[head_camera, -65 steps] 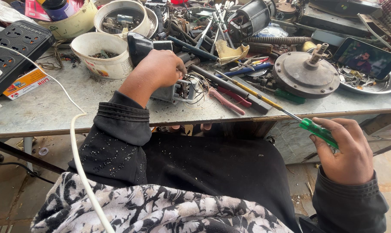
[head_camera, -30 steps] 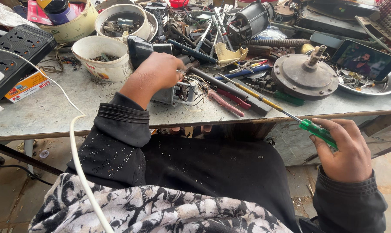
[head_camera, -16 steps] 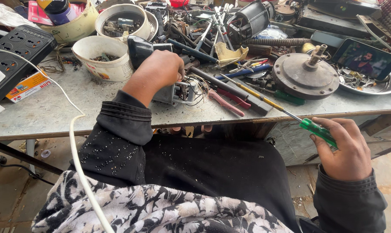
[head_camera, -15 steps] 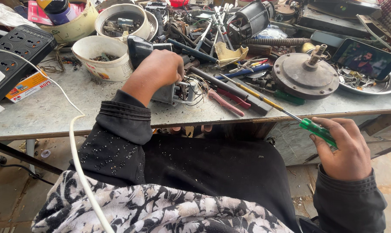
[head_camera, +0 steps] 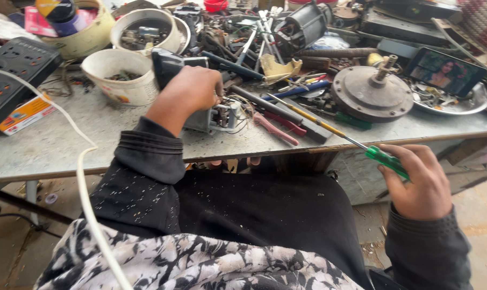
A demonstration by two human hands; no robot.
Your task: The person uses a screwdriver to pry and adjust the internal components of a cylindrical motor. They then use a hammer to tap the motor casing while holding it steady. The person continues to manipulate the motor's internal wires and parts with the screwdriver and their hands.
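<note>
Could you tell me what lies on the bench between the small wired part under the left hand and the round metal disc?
In the head view, between the wired part and the disc lie pink-handled pliers, a dark bar and the screwdriver's shaft.

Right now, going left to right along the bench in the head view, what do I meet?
Black power strip → white tub → left hand on the small wired part → red-handled pliers → round metal disc → phone.
</note>
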